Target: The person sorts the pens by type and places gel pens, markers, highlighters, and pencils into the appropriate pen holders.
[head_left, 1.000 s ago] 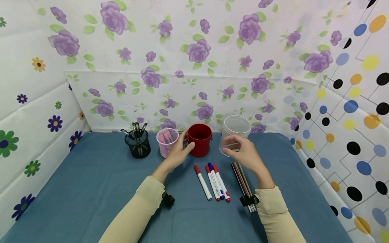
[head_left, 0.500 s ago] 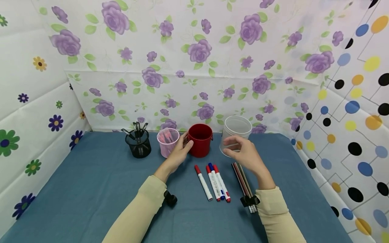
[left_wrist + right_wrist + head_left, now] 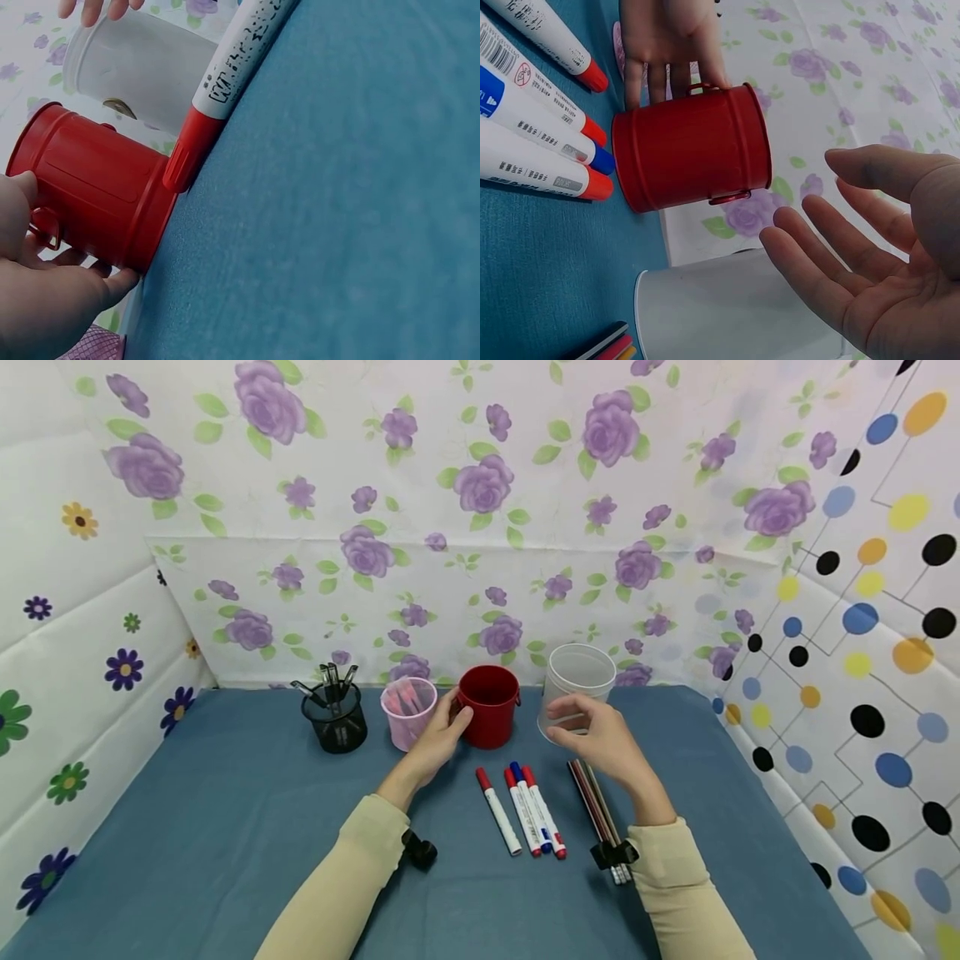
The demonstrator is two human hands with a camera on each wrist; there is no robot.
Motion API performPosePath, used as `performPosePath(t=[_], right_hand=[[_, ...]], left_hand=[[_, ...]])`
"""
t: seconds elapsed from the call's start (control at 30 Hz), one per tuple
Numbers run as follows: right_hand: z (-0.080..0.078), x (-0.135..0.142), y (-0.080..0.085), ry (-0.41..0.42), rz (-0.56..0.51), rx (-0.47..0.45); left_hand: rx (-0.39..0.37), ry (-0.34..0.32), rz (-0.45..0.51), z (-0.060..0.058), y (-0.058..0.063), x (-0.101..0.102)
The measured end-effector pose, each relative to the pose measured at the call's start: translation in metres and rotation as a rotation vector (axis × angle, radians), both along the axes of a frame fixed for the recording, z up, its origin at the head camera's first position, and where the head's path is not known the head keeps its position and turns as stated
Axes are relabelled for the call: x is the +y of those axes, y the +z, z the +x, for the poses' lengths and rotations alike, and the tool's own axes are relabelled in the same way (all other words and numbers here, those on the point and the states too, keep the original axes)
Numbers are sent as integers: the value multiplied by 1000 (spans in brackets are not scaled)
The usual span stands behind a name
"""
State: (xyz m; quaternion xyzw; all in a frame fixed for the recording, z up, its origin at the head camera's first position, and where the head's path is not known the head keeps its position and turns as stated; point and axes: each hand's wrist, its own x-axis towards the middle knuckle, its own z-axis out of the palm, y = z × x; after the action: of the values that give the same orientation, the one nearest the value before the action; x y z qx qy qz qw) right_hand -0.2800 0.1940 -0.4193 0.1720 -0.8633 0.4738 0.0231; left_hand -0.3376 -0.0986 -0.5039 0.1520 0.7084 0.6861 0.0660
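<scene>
My left hand [image 3: 432, 742] holds the left side of a small red metal bucket [image 3: 491, 714], its thumb on the near side and its fingers reaching round the far side. The bucket stands upright, its mouth up and a small loop handle on each side. My right hand [image 3: 596, 735] hovers in front of a clear plastic cup [image 3: 581, 672]. Its fingers are loosely bent and hold nothing, as the right wrist view shows of the right hand [image 3: 877, 255]. A marker [image 3: 498, 810] and a row of several markers [image 3: 536, 810] with red and blue caps lie before the bucket.
A bundle of pencils [image 3: 592, 806] lies under the right wrist. To the left of the bucket stand a pink mesh cup [image 3: 408, 718] with pink-ended items and a black mesh pen holder [image 3: 337, 722] with dark-handled items. A floral sheet [image 3: 450, 577] hangs behind the blue cloth [image 3: 225, 827].
The camera view has shifted slightly. Both hands keep their places at the bucket and before the clear cup, and the objects stay where they were.
</scene>
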Motion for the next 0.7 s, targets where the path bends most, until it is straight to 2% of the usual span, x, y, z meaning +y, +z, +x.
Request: performPosePath(t=[0.37, 0.7], right_hand=[[0, -1, -2, 11, 6, -12], [3, -10, 1, 44, 41, 28]], left_hand=[[10, -13, 26, -1, -3, -1], [18, 3, 24, -1, -1, -2]])
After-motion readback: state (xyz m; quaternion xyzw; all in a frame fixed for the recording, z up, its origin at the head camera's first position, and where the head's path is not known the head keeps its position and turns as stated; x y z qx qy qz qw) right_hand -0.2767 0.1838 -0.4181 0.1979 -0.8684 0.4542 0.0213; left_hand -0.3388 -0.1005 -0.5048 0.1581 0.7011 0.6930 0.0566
